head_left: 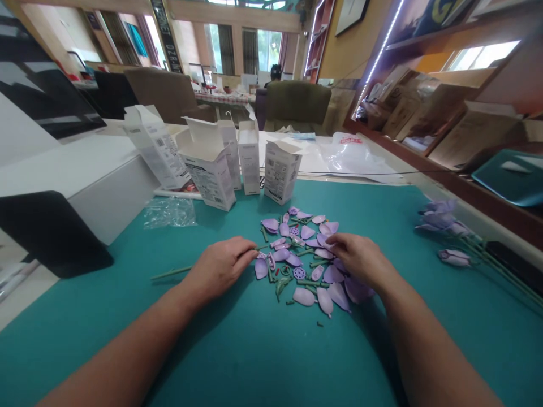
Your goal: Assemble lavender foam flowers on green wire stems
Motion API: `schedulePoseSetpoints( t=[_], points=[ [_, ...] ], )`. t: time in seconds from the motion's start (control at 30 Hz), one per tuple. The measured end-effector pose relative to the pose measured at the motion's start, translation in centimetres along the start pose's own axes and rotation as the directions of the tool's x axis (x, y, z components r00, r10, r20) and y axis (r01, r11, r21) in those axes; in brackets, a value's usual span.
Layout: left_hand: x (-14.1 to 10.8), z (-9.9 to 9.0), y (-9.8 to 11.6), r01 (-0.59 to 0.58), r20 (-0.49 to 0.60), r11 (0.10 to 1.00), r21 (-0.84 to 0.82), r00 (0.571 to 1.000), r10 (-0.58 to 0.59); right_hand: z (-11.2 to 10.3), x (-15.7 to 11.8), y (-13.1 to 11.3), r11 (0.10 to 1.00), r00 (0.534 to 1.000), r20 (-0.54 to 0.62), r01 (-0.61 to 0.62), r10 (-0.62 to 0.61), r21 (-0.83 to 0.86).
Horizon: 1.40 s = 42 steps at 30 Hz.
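Purple petal pieces (pixel 304 296), green stem pieces and small wheel-shaped parts (pixel 299 273) lie in a loose pile on the green mat (pixel 237 350). My left hand (pixel 223 264) is closed around a green stem (pixel 172 273), whose long end sticks out to the left and whose tip shows past the fingertips at the pile's left edge. Over the right side of the pile, my right hand (pixel 360 257) has its thumb and fingers pinched at a purple petal (pixel 324 241). Whether that petal is lifted off the pile is too small to tell.
Opened white boxes (pixel 282 172) stand along the mat's back edge, beside a clear plastic bag (pixel 169 212). A black panel (pixel 53 234) leans at the left. Purple flowers (pixel 441 217) with long stems lie at the right. A person (pixel 275 72) sits far behind.
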<state>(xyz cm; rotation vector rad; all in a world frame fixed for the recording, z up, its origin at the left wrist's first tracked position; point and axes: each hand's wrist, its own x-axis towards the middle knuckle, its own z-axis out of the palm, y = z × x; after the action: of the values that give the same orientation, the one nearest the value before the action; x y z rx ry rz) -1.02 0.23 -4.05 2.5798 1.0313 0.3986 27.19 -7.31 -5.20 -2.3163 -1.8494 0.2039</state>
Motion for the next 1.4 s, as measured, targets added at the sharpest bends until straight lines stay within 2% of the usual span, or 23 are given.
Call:
schedulePoseSetpoints(
  t=[0.13,0.23,0.33,0.4,0.47,0.53,0.63,0.73,0.87,0.97,1.1,1.17,1.23,1.3,1.4],
  points=[
    [0.0,0.0,0.1,0.014,0.017,1.0,-0.003,1.0,-0.014,0.5,0.0,-0.4,0.995,1.0,0.026,0.009,-0.007,-0.1],
    [0.0,0.0,0.1,0.022,0.025,1.0,-0.005,0.999,-0.022,0.7,-0.1,-1.8,0.993,0.996,0.076,0.056,-0.049,-0.1],
    [0.0,0.0,0.2,0.022,0.025,1.0,-0.005,0.999,-0.021,0.9,-0.3,-3.1,0.994,0.989,0.096,0.112,-0.113,0.019],
    [0.0,-0.1,0.2,0.024,0.024,1.0,-0.006,0.999,-0.023,0.7,-0.3,-3.1,0.983,0.989,0.076,0.119,-0.13,0.137],
    [0.0,0.0,0.2,0.024,0.02,1.0,-0.009,1.0,-0.024,0.4,-0.3,-2.3,0.97,0.996,0.02,0.078,-0.084,0.23],
    [0.0,0.0,0.2,0.021,0.017,1.0,-0.014,1.0,-0.02,-0.2,-0.2,-1.0,0.963,0.999,-0.044,-0.012,0.024,0.271],
    [0.0,0.2,0.2,0.027,0.03,0.999,-0.022,0.999,-0.026,-1.3,-0.1,0.9,0.954,0.981,-0.097,-0.134,0.165,0.266],
    [0.1,0.3,0.1,0.035,0.045,0.999,-0.019,0.998,-0.035,-1.8,0.0,1.9,0.962,0.977,-0.087,-0.176,0.197,0.207],
    [0.1,0.3,0.0,0.044,0.051,0.999,-0.008,0.998,-0.044,-1.1,0.2,2.1,0.986,0.982,-0.094,-0.159,0.164,0.057],
    [0.2,0.3,0.1,0.049,0.056,0.999,-0.004,0.997,-0.049,0.2,0.5,1.5,0.996,0.993,-0.074,-0.091,0.09,-0.007],
    [0.2,0.1,0.2,0.047,0.061,0.999,-0.012,0.997,-0.046,1.2,0.6,0.0,0.999,0.999,-0.016,0.031,-0.03,0.025],
    [0.2,0.1,0.2,0.046,0.058,0.999,-0.02,0.997,-0.045,1.1,0.5,-0.3,0.992,0.998,-0.011,0.055,-0.054,0.114],
    [0.2,0.0,0.2,0.046,0.055,0.999,-0.025,0.997,-0.045,0.6,0.5,0.1,0.969,0.998,-0.055,0.022,-0.009,0.245],
    [0.2,0.1,0.1,0.046,0.055,0.999,-0.028,0.998,-0.045,0.0,0.5,1.2,0.941,0.988,-0.125,-0.046,0.093,0.334],
    [0.2,0.1,0.1,0.052,0.061,0.998,-0.029,0.997,-0.05,-0.8,0.5,3.2,0.936,0.961,-0.194,-0.123,0.195,0.331]
  ],
)
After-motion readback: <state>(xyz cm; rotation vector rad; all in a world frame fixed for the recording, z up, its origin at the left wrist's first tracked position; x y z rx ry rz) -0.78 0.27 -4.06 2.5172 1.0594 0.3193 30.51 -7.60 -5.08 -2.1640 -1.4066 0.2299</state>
